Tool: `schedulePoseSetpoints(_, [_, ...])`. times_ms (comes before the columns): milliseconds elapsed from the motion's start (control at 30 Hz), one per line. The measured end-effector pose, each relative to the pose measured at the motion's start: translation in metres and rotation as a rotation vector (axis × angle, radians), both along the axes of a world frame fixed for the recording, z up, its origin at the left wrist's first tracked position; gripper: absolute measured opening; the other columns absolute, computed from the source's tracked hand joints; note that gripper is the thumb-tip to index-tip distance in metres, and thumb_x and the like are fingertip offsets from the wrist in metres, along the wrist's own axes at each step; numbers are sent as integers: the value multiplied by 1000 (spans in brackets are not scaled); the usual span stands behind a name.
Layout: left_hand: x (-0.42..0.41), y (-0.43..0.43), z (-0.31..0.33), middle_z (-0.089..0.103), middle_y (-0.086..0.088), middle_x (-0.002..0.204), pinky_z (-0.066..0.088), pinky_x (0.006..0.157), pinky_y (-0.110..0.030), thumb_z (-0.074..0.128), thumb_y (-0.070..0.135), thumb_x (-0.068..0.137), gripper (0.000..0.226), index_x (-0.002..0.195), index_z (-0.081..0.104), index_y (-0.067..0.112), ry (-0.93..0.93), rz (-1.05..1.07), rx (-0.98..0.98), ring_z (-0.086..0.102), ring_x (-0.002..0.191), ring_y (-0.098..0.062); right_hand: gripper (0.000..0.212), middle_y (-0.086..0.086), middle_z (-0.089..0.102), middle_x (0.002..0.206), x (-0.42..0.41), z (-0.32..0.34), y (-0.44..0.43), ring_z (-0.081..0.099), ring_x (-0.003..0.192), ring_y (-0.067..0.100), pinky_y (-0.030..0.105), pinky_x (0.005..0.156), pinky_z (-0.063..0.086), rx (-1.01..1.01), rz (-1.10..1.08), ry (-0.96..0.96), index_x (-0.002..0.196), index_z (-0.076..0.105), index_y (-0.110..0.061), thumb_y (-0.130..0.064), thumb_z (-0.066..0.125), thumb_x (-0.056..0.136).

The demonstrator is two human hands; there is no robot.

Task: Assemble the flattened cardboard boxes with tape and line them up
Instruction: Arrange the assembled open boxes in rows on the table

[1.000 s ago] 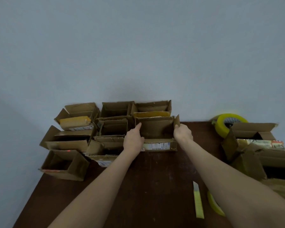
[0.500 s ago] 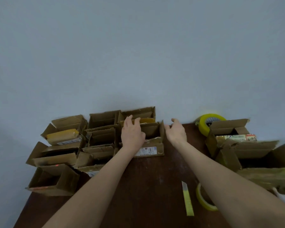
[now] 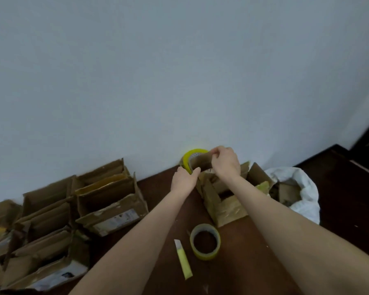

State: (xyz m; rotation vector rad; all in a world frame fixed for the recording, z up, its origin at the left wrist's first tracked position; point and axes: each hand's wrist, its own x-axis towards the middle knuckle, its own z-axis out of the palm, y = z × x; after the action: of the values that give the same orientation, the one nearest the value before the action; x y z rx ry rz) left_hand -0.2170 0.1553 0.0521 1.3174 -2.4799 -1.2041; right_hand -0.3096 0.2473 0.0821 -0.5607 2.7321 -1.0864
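Several assembled open cardboard boxes [image 3: 107, 201] stand packed together at the left of the dark wooden table [image 3: 158, 262]. At the back, near the wall, both hands are on a small cardboard box [image 3: 200, 162] that sits atop a pile of cardboard [image 3: 224, 205]. My right hand [image 3: 226, 161] grips its top edge with curled fingers. My left hand [image 3: 184, 179] holds its left side, thumb against the cardboard. A yellow tape roll [image 3: 189, 158] stands just behind this box. A clear tape roll [image 3: 205, 241] lies flat in front of the pile.
A yellow-handled utility knife [image 3: 183, 259] lies left of the clear tape roll. A white sack [image 3: 300, 194] holding cardboard pieces sits at the right. A pale wall runs along the table's far edge. Dark furniture [image 3: 366, 150] shows at the far right.
Both hands left the box in the left group and moved right to the small box by the yellow tape roll. The view swung to the right.
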Motion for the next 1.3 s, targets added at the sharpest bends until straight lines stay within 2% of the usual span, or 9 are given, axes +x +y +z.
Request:
schedulePoseSetpoints(233, [-32, -8, -29, 63, -17, 113, 51, 91, -40, 49, 53, 92, 61, 112, 58, -3, 26, 195, 223, 61, 105, -35, 29, 2, 49, 130, -28, -23, 25, 57, 105, 22, 31, 79, 44, 8, -43, -58, 120, 58, -21, -16, 39, 98])
schedulePoseSetpoints(433, [-41, -13, -44, 70, -14, 93, 59, 75, -39, 48, 21, 92, 27, 92, 66, 1, 32, 233, 212, 69, 68, -30, 28, 0, 58, 125, -30, -35, 17, 58, 106, 20, 32, 82, 46, 31, 1, -83, 119, 57, -21, -16, 38, 99])
schedulePoseSetpoints(567, [-28, -25, -23, 68, -10, 96, 53, 76, -35, 40, 25, 94, 30, 95, 65, 8, 62, 289, -47, 65, 87, -31, 36, 5, 51, 132, -26, -29, 6, 52, 118, 23, 38, 96, 47, -4, -16, -70, 133, 48, -15, -22, 45, 98])
schedulePoseSetpoints(700, [2, -47, 25, 55, -2, 76, 38, 63, -29, 37, 24, 100, 27, 84, 55, 11, 145, 261, -331, 51, 70, -17, 63, 11, 40, 141, -13, -6, -22, 44, 127, 30, 44, 95, 43, -57, -62, -168, 144, 32, -9, -43, 53, 94])
schedulePoseSetpoints(833, [45, -71, 69, 40, 4, 62, 31, 54, -24, 40, 21, 99, 28, 73, 47, 12, 291, 285, -496, 38, 57, -9, 65, 10, 61, 117, 2, 15, -61, 60, 103, 30, 42, 86, 51, -165, 35, -355, 117, 56, -9, -63, 56, 83])
schedulePoseSetpoints(967, [94, -88, 105, 38, 5, 60, 27, 52, -21, 42, 19, 99, 29, 71, 44, 13, 428, 365, -574, 34, 54, -7, 65, 5, 69, 93, 35, 49, -102, 65, 88, 27, 41, 81, 54, -171, 176, -357, 90, 67, -13, -74, 60, 67])
schedulePoseSetpoints(1033, [118, -96, 116, 41, 5, 62, 28, 53, -19, 42, 19, 99, 28, 73, 46, 12, 480, 411, -572, 36, 56, -6, 61, 5, 69, 91, 56, 61, -119, 65, 87, 27, 38, 76, 54, -145, 228, -319, 89, 68, -14, -70, 64, 65])
schedulePoseSetpoints(1200, [187, -120, 126, 46, 1, 64, 32, 55, -19, 42, 21, 99, 29, 74, 51, 8, 450, 613, -583, 42, 58, -9, 23, 12, 66, 94, 96, 68, -154, 60, 85, 29, 30, 66, 45, -280, 383, -348, 91, 66, -8, -27, 55, 90])
schedulePoseSetpoints(1300, [226, -137, 123, 47, -2, 64, 37, 58, -27, 43, 21, 98, 30, 74, 53, 6, 426, 736, -558, 45, 61, -15, 15, 13, 68, 96, 118, 69, -171, 64, 88, 29, 39, 77, 55, -337, 448, -403, 92, 66, -8, -18, 56, 91])
